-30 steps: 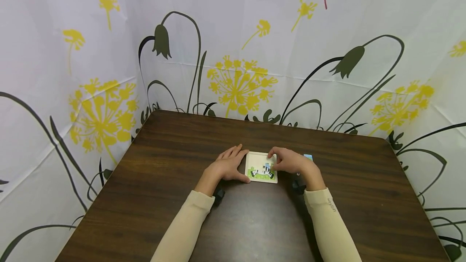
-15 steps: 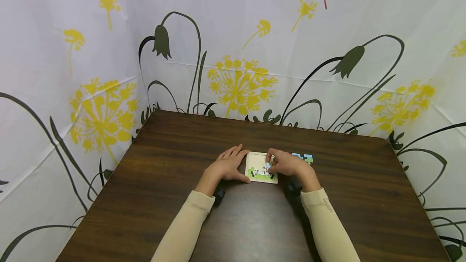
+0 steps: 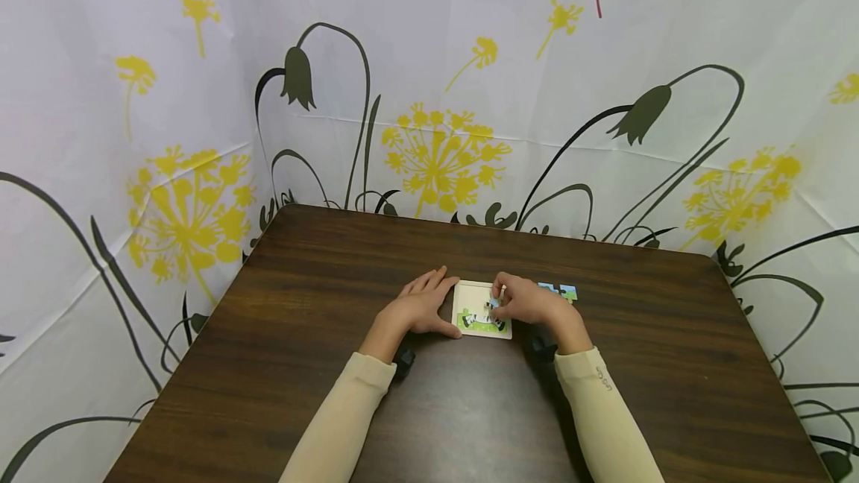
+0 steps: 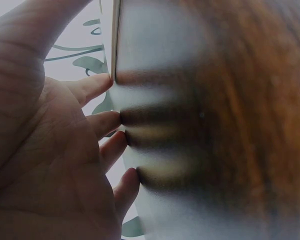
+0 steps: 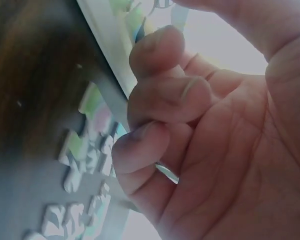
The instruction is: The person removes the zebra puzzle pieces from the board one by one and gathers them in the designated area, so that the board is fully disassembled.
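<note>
On the tabletop (image 3: 463, 416), the left hand (image 3: 419, 309), fingers spread, touches the left edge of a square zebra-puzzle tray (image 3: 473, 294); the grip of the right hand (image 3: 532, 301), nearly closed, pinches a blue puzzle piece (image 3: 493, 304) over the tray's right side.

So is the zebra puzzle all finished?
No, the puzzle tray is bare across its far part, and loose puzzle pieces lie on the table outside it.
</note>
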A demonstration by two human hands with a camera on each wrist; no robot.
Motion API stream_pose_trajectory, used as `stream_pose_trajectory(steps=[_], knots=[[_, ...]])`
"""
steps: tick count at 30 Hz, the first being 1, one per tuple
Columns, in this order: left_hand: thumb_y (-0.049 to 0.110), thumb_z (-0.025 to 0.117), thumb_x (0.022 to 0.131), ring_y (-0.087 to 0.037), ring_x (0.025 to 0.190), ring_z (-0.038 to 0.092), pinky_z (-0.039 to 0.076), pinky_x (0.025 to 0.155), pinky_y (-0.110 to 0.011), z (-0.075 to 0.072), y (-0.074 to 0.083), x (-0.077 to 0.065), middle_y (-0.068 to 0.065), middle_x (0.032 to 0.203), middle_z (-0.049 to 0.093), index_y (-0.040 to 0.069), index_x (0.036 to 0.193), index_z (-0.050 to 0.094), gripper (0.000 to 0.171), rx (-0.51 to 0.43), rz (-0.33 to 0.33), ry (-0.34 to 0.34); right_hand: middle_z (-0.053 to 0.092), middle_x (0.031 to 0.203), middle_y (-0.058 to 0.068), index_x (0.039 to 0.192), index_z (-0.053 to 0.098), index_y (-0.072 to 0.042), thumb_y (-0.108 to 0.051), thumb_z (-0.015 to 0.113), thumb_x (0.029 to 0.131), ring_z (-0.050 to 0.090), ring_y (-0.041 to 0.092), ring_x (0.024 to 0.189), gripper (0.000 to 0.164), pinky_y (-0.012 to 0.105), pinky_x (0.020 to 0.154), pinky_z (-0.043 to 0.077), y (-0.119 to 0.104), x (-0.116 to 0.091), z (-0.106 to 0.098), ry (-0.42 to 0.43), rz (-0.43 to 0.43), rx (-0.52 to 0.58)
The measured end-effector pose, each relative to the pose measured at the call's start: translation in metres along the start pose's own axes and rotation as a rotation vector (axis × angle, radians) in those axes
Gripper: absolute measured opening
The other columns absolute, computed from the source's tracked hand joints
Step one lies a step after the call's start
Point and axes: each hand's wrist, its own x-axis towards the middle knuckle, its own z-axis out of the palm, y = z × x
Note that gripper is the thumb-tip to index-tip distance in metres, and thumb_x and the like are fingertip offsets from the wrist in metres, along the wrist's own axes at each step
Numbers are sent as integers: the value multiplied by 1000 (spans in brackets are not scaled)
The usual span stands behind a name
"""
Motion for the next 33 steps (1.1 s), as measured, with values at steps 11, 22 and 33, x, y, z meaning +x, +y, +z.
stream_pose_trajectory(steps=[11, 22, 33], knots=[[57, 86, 88, -33, 170, 3, 10, 136, -60, 4, 0, 1, -7, 184, 1, 25, 174, 21, 113, 11, -3, 0, 55, 75, 1, 116, 58, -4, -20, 75, 102, 47, 14, 55, 27, 30, 51, 43, 8, -22, -19, 43, 17, 39], [56, 87, 87, -33, 170, 5, 10, 136, -59, 4, 1, 4, -8, 184, 2, 24, 174, 21, 113, 12, 4, 7, 53, 73, 2, 118, 57, 1, -15, 75, 100, 46, 16, 66, 30, 34, 64, 41, 51, -65, -45, 129, 22, 22], [51, 86, 89, -35, 170, 8, 11, 136, -59, -7, 7, -8, -12, 183, 6, 19, 173, 24, 109, 0, 6, 12, 52, 75, 4, 113, 57, 4, -9, 76, 97, 47, 17, 67, 28, 34, 63, 41, 67, -87, -47, 150, 97, -19]])
